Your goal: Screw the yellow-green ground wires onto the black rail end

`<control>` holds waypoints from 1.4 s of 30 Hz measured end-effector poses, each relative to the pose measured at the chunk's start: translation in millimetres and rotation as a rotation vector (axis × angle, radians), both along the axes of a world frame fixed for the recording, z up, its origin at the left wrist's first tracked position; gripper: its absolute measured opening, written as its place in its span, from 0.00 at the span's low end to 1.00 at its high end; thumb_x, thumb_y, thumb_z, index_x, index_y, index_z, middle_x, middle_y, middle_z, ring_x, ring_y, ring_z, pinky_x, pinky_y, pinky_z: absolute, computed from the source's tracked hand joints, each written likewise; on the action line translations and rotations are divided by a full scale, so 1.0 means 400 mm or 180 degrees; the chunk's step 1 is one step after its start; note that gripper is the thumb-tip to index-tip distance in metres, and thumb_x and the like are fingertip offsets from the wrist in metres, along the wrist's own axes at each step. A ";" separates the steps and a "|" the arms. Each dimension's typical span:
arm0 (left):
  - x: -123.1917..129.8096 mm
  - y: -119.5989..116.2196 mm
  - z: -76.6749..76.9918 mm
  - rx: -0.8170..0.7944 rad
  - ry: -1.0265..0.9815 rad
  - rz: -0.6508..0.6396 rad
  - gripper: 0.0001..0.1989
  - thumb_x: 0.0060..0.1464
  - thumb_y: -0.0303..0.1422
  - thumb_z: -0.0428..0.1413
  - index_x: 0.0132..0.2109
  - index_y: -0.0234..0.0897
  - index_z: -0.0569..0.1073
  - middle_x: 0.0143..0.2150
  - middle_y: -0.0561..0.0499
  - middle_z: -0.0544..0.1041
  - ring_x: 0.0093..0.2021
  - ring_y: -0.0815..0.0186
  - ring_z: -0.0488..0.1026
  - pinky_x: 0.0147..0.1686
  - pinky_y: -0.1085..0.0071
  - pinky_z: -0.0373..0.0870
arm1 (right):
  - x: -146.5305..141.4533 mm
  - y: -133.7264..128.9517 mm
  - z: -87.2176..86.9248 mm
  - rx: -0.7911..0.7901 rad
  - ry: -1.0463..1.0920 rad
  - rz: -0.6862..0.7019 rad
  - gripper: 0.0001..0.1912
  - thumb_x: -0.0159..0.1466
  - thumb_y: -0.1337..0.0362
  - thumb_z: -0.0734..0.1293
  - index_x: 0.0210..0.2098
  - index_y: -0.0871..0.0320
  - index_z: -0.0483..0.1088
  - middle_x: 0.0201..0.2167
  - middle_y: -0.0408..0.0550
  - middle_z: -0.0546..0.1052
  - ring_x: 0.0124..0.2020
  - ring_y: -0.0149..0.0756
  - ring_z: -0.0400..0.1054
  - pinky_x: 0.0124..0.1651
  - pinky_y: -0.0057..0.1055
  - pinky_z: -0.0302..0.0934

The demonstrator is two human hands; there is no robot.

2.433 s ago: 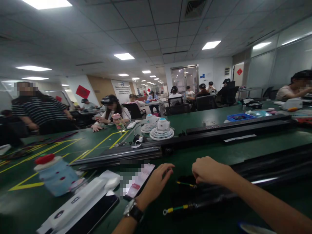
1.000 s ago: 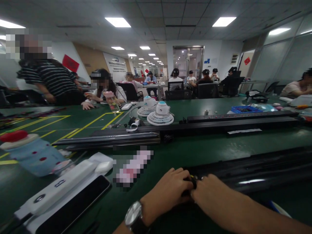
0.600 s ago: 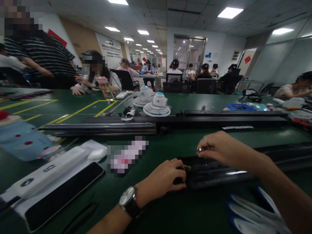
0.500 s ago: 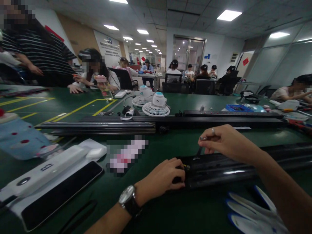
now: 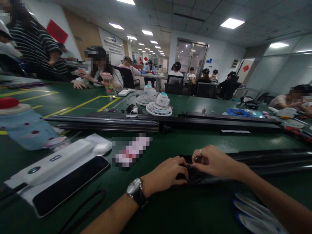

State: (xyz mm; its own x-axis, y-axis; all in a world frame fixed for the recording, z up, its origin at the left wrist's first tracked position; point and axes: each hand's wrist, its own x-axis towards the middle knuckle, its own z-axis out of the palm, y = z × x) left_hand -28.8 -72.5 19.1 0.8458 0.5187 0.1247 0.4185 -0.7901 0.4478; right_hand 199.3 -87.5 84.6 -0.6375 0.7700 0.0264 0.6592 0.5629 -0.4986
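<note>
A long black bar (image 5: 273,165) with a glossy surface lies across the green table in front of me. At its left end my left hand (image 5: 172,172), with a watch on its wrist, has its fingers curled down around a small part with a bit of yellow (image 5: 188,164). My right hand (image 5: 211,162) meets it there, thumb and fingers pinched together on a small metallic piece (image 5: 196,158). The fingers cover most of that piece, and its kind cannot be made out. The fingertips of both hands nearly touch.
White-and-blue gloves (image 5: 255,213) lie at the lower right. To the left are a phone (image 5: 70,185), a white device (image 5: 51,162) and a blue cup (image 5: 26,126). Further back stand two white fans (image 5: 159,105) behind more black bars (image 5: 104,123). Several people sit around.
My right hand has come down and left to the bar's end, beside my left hand. Earlier it was raised, with a dark, thin piece hanging from its pinch. The view has shifted slightly.
</note>
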 end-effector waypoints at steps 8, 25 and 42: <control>-0.006 0.007 0.008 -0.0091 -0.0069 -0.0064 0.07 0.59 0.35 0.60 0.45 0.43 0.76 0.52 0.50 0.70 0.52 0.62 0.68 0.53 0.66 0.65 | 0.028 -0.011 -0.043 0.0443 0.0117 -0.0262 0.11 0.70 0.63 0.59 0.34 0.58 0.69 0.26 0.40 0.71 0.25 0.28 0.63 0.31 0.26 0.52; 0.025 0.095 0.048 0.0362 -0.0346 -0.0097 0.07 0.61 0.34 0.58 0.46 0.44 0.77 0.53 0.49 0.71 0.55 0.60 0.64 0.55 0.62 0.62 | 0.054 -0.026 -0.152 0.0312 0.1023 -0.0354 0.16 0.73 0.62 0.54 0.34 0.58 0.69 0.20 0.38 0.70 0.21 0.28 0.65 0.31 0.25 0.58; 0.088 0.166 -0.049 0.0634 -0.0172 -0.0543 0.05 0.57 0.35 0.62 0.41 0.41 0.76 0.45 0.50 0.74 0.46 0.63 0.68 0.45 0.67 0.64 | 0.022 -0.099 -0.170 0.0145 0.1161 -0.0457 0.05 0.70 0.62 0.64 0.37 0.54 0.70 0.27 0.38 0.78 0.26 0.27 0.74 0.32 0.22 0.63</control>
State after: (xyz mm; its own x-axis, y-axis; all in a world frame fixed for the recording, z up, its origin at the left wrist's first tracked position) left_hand 6.2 -6.2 -0.5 0.9082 0.3301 0.2575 0.2515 -0.9219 0.2947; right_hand 208.1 -126.9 16.8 -0.4660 0.8434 0.2674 0.5170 0.5048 -0.6913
